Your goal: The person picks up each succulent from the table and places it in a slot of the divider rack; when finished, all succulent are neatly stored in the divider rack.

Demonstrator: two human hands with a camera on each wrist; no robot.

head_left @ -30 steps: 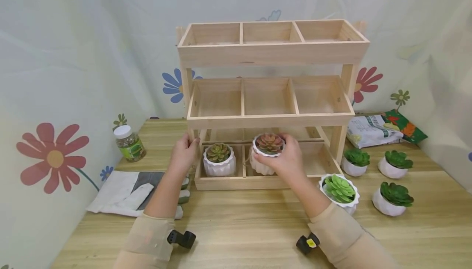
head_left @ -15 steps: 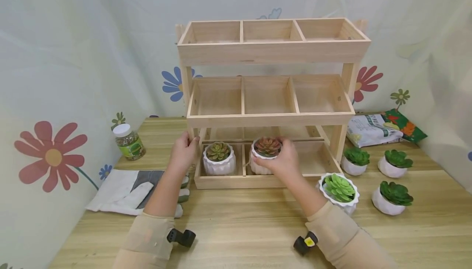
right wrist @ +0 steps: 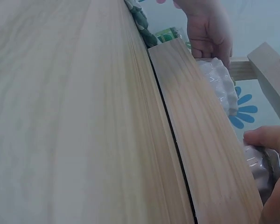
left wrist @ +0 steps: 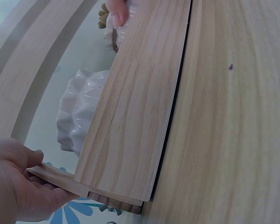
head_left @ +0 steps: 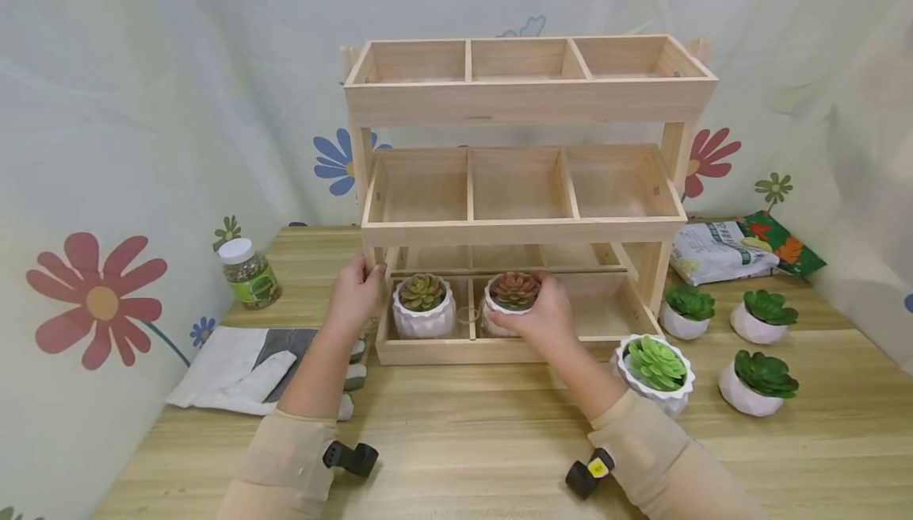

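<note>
A three-tier wooden shelf (head_left: pixel 529 104) stands on the table, each tier split into compartments. My left hand (head_left: pixel 354 296) grips its left upright; the left wrist view shows the thumb and fingers around the wood. My right hand (head_left: pixel 549 316) holds a white ribbed pot with a reddish succulent (head_left: pixel 515 290) in the middle of the bottom tier. The pot's base is hidden behind the front board. To its left, in the bottom left compartment, sits another white pot with a yellow-green succulent (head_left: pixel 424 310).
Right of the shelf stand a bright green succulent pot (head_left: pixel 656 369) and several darker green ones (head_left: pixel 756 385). A printed bag (head_left: pixel 723 250) lies behind them. At left are a white-lidded jar (head_left: pixel 250 274) and grey-white gloves (head_left: pixel 242 373).
My right hand has lowered the reddish succulent's pot a little and shifted it left within the bottom tier. The left hand keeps its hold on the upright.
</note>
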